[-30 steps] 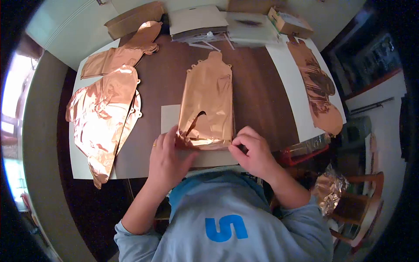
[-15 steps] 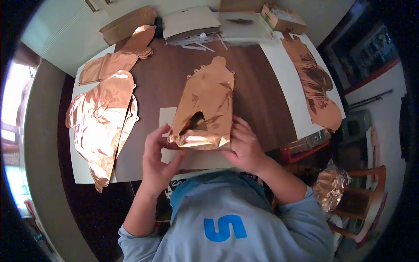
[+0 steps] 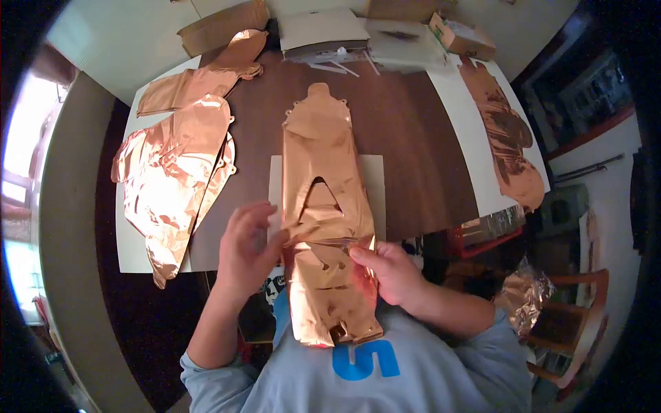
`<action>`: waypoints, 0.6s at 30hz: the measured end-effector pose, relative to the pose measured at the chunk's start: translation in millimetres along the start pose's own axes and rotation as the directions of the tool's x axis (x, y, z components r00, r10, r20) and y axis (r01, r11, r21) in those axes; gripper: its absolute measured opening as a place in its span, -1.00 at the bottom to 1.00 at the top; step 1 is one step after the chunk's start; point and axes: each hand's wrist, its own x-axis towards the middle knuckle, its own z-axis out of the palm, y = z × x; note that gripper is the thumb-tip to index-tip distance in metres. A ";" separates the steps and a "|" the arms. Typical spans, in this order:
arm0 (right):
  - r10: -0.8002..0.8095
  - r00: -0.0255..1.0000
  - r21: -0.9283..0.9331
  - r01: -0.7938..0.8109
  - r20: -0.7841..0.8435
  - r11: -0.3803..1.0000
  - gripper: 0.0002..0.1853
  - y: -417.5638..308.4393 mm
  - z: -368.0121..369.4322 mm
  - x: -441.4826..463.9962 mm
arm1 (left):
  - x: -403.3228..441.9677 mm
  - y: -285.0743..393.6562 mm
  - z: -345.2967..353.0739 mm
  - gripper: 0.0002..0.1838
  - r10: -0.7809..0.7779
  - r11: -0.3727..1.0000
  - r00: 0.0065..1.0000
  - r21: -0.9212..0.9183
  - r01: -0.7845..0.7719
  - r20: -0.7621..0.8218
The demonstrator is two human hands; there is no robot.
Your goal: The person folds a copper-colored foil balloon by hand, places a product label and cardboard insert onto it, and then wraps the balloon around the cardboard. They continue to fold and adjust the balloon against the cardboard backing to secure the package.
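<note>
1. Since the earlier frame in the head view, the copper-coloured sheet (image 3: 317, 155) has opened out lengthwise: its near end now stretches past the desk (image 3: 413, 138) edge and lies over our shirt (image 3: 275, 385), while its far part rests on the desk, partly over a pale card (image 3: 372, 179).
2. Our right hand (image 3: 392, 272) pinches the sheet's right edge, thumb on top. Our left hand (image 3: 249, 241) is loosely open, fingers curled and thumb at the left edge; whether it grips, we cannot tell.
3. We judge the step in hand to be unfolding or straightening the sheet; the next move seems to call for light, even handling along the crosswise crease.
4. Thin, shiny and wrinkled, the sheet has a rounded far tab, small side loops and an A-shaped cut. More crinkled foil (image 3: 172, 148) lies at left.
</note>
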 end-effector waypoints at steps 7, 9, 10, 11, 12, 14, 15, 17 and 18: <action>-0.011 0.989 0.022 0.014 -0.150 1.000 -0.75 20.5 3.4 1.4 | -9.2 -23.0 9.3 -0.49 0.347 0.877 0.899 0.248 -0.412 0.265; -0.041 0.987 -0.095 0.026 -0.156 0.995 -0.69 23.4 -7.8 0.8 | -10.7 -27.2 13.3 -0.48 0.335 0.877 0.881 0.231 -0.421 0.333; -0.085 0.984 -0.158 0.060 -0.157 0.986 -0.67 27.1 -12.6 0.0 | -11.6 -28.7 15.2 -0.49 0.343 0.874 0.884 0.237 -0.424 0.317; -0.128 0.980 -0.220 0.092 -0.155 0.971 -0.65 31.4 -19.4 0.0 | -12.0 -29.8 16.0 -0.50 0.348 0.875 0.886 0.232 -0.424 0.306; -0.297 0.945 -0.499 0.194 -0.135 0.845 -0.60 33.1 -26.8 2.7 | -12.4 -30.8 17.1 -0.50 0.353 0.877 0.888 0.227 -0.424 0.296; -0.439 0.894 -0.747 0.229 -0.093 0.624 -0.60 30.2 -37.3 0.2 | -13.1 -31.3 19.1 -0.50 0.358 0.877 0.890 0.225 -0.424 0.282; -0.502 0.863 -0.843 0.230 -0.055 0.486 -0.59 24.0 -36.7 -1.1 | -13.2 -30.6 19.6 -0.50 0.360 0.876 0.890 0.228 -0.425 0.279; -0.584 0.812 -0.940 0.201 0.001 0.277 -0.59 7.0 -30.4 -4.7 | -12.7 -29.0 20.3 -0.50 0.367 0.872 0.889 0.233 -0.431 0.273; -0.617 0.786 -0.970 0.178 0.037 0.168 -0.59 0.8 -27.2 -7.2 | -12.8 -28.1 20.7 -0.49 0.370 0.870 0.889 0.235 -0.433 0.268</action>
